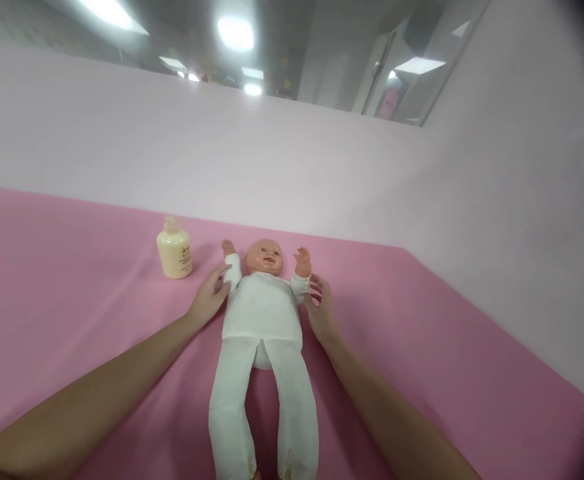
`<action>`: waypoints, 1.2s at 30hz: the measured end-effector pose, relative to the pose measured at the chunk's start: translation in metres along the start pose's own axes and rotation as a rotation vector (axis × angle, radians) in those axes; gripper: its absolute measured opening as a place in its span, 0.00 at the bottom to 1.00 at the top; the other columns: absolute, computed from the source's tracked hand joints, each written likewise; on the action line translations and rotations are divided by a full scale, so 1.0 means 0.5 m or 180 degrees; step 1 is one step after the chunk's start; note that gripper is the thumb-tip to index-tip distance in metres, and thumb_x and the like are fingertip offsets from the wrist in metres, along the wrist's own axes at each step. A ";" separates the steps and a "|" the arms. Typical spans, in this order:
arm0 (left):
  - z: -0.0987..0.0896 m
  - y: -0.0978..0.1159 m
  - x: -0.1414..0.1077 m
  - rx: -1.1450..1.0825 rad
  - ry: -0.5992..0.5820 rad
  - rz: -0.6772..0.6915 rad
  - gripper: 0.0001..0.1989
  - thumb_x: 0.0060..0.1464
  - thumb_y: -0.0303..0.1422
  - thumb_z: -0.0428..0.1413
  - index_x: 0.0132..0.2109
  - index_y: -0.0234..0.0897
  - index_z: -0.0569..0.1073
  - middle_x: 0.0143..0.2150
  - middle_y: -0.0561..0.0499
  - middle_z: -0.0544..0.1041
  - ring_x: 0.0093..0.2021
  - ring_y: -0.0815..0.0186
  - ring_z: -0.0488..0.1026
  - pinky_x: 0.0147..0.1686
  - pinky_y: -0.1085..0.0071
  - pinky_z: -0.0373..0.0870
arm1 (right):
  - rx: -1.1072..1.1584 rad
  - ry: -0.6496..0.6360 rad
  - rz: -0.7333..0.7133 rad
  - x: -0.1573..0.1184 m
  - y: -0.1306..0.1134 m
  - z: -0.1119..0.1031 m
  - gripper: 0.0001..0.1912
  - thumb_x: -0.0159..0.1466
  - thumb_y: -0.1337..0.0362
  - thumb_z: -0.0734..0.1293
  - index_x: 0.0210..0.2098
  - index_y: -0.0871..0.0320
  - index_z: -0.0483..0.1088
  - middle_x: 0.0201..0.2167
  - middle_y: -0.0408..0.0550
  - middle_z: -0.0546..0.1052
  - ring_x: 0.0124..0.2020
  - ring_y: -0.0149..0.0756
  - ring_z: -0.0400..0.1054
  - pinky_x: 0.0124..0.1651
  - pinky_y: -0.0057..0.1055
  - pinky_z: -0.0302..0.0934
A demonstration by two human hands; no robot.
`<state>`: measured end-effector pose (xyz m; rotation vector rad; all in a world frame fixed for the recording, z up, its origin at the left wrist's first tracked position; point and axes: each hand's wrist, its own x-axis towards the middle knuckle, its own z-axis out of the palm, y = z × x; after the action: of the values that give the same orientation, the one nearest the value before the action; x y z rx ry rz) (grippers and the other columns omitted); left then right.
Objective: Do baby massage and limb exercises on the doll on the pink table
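Note:
A baby doll (pixel 263 308) in a white top and white trousers lies on its back, with its head away from me and both its arms raised. Beside the doll's sleeve on the left is my left hand (pixel 211 295), thumb and fingers apart, fingertips touching the white cloth. My right hand (pixel 321 310) is at the other sleeve, its fingers slightly bent and spread against the outer side. Neither hand appears wrapped around an arm. The doll's feet are mostly cut off at the bottom of the view.
A cream pump bottle (pixel 175 252) stands upright to the left of the doll. Everything rests on a pink padded surface (pixel 97 280). Pale walls (pixel 272 160) rise behind and at the right, with a reflective glass panel (pixel 282 47) above.

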<state>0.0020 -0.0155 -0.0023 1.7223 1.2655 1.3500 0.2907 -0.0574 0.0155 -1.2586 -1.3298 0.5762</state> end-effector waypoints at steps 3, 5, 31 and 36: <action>0.000 -0.004 0.003 0.0176 0.0004 0.0065 0.25 0.59 0.37 0.51 0.63 0.42 0.67 0.64 0.45 0.68 0.60 0.57 0.67 0.61 0.57 0.63 | -0.0111 0.0050 -0.0109 -0.002 0.001 0.000 0.22 0.64 0.55 0.64 0.56 0.52 0.61 0.56 0.55 0.68 0.53 0.42 0.66 0.54 0.44 0.65; 0.000 -0.007 0.005 0.0269 0.0025 0.0100 0.25 0.59 0.37 0.51 0.63 0.40 0.67 0.63 0.43 0.69 0.60 0.56 0.67 0.61 0.57 0.63 | -0.0200 -0.0051 -0.0096 -0.001 0.006 0.000 0.22 0.64 0.54 0.64 0.56 0.53 0.63 0.56 0.56 0.69 0.52 0.43 0.67 0.53 0.44 0.66; -0.002 -0.018 0.012 -0.0620 -0.0221 -0.0575 0.40 0.56 0.42 0.57 0.71 0.40 0.52 0.58 0.40 0.75 0.57 0.53 0.73 0.60 0.52 0.64 | 0.0762 -0.0351 0.0562 0.020 0.029 -0.001 0.28 0.56 0.60 0.69 0.57 0.52 0.65 0.58 0.51 0.74 0.58 0.45 0.69 0.62 0.47 0.63; 0.002 -0.016 0.017 -0.1495 -0.0289 -0.0505 0.44 0.48 0.35 0.61 0.70 0.39 0.55 0.57 0.40 0.76 0.55 0.53 0.75 0.58 0.52 0.66 | 0.1140 -0.0399 0.0510 0.019 0.024 -0.002 0.26 0.52 0.65 0.69 0.52 0.50 0.71 0.55 0.48 0.77 0.57 0.45 0.70 0.61 0.46 0.63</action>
<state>0.0006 -0.0047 -0.0064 1.3134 0.9202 1.3298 0.2977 -0.0455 0.0087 -1.0503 -1.1690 0.9743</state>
